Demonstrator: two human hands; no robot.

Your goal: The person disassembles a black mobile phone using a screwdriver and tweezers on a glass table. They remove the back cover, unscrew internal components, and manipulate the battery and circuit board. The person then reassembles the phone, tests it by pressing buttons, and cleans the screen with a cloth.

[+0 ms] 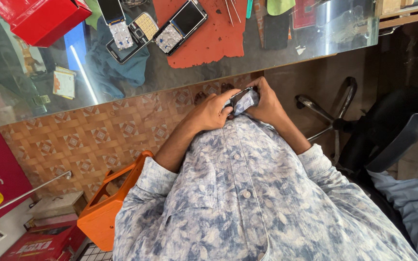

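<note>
Both my hands hold a small dark mobile phone [242,95] close against my belly, below the glass counter's edge. My left hand [212,111] grips its left side, fingers curled over it. My right hand [266,103] wraps the right side. A fold of my blue-and-white patterned shirt [246,103] is pressed against the phone between the hands. Most of the phone is hidden by fingers and cloth.
The glass counter [180,77] above carries a red mat [214,34] with several opened phones [180,24], thin tools [232,10] and a red box [44,19]. An orange stool [105,212] stands at lower left, a black office chair [388,130] at right. The floor is patterned tile.
</note>
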